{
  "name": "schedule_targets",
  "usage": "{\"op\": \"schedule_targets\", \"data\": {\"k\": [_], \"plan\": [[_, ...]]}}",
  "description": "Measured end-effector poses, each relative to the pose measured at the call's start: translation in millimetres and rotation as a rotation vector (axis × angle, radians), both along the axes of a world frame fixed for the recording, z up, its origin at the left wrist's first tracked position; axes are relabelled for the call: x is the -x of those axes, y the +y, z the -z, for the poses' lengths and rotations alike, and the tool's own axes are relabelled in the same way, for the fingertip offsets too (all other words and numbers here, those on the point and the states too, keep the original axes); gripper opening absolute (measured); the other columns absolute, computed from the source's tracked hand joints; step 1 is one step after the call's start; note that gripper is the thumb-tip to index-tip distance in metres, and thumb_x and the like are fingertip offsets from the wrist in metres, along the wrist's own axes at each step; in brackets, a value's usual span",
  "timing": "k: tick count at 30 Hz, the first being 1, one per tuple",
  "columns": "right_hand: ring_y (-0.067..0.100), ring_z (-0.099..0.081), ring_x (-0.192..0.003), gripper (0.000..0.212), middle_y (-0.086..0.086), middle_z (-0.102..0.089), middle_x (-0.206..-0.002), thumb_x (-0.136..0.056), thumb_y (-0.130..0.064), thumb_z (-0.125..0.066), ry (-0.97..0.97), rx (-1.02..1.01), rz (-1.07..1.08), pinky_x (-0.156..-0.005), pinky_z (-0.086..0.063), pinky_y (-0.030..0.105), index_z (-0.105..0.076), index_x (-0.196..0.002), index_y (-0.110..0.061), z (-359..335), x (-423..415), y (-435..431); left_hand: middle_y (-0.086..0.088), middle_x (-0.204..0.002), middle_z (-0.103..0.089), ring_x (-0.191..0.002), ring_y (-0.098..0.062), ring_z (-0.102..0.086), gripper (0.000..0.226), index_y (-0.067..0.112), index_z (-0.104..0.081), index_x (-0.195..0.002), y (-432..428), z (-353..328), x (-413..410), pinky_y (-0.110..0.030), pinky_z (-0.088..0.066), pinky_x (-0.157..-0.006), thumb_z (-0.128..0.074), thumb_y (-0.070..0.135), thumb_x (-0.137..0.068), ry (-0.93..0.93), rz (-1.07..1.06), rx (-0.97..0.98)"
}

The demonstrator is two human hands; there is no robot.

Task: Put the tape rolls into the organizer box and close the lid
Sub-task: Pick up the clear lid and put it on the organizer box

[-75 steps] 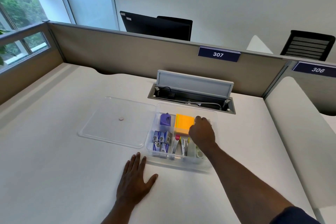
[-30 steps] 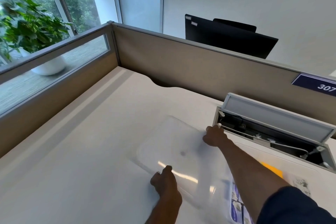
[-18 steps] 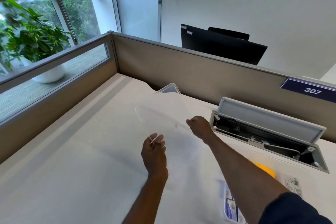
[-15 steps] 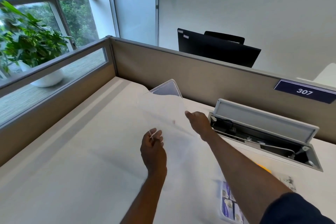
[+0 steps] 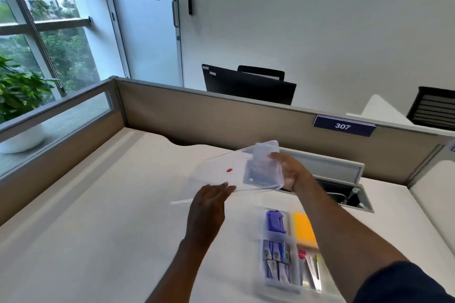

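The clear plastic lid (image 5: 221,174) with a small red dot hangs in the air above the desk, tilted, held by both hands. My left hand (image 5: 209,202) grips its near edge and my right hand (image 5: 288,172) grips its far right edge. The clear organizer box (image 5: 290,285) stands open on the desk below and to the right of the lid. It holds a purple item, an orange pad, staple boxes and several thin tools. My right forearm crosses over the box. I cannot make out any tape rolls in it.
An open cable hatch (image 5: 344,187) sits in the desk behind the box. A beige partition (image 5: 221,118) with a "307" sign (image 5: 343,126) bounds the far edge, and a glazed partition (image 5: 56,125) bounds the left. The white desk (image 5: 98,216) stretches leftward.
Both hands have lifted the lid off the desk and carried it rightward toward the box, turning it from upright to nearly flat. The view has swung right, showing the box again.
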State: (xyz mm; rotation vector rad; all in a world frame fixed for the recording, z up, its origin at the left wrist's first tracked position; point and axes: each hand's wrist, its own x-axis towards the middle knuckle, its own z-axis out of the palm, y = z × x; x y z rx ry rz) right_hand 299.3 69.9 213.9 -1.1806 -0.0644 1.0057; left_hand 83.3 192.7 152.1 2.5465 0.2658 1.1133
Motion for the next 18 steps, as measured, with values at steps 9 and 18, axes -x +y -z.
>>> {"op": "schedule_targets", "data": {"k": [9,18], "plan": [[0.024,-0.069,-0.086,0.021,0.0,-0.078,-0.088,-0.094,-0.018,-0.055,-0.026,0.326,0.174,-0.053,-0.059,0.027,-0.063,-0.112,-0.011,52.5,-9.3,-134.8,-0.004,-0.131,-0.06,-0.122,-0.02,-0.052,0.053,0.017,-0.061,-0.121,-20.6,26.7,-16.1,-0.036,-0.041,-0.103,-0.068,0.049,-0.079,0.295,-0.064,0.565],[0.019,-0.061,-0.051,0.024,0.014,-0.067,-0.083,-0.09,-0.032,-0.06,-0.378,0.708,0.302,-0.047,-0.045,0.023,-0.06,-0.092,-0.008,82.8,7.9,-205.3,-0.018,-0.099,-0.069,-0.085,-0.026,-0.066,0.055,0.002,-0.047,-0.131,-63.1,62.4,-30.1,-0.034,-0.053,-0.083,-0.067,0.026,-0.085,0.548,-0.064,1.315]]}}
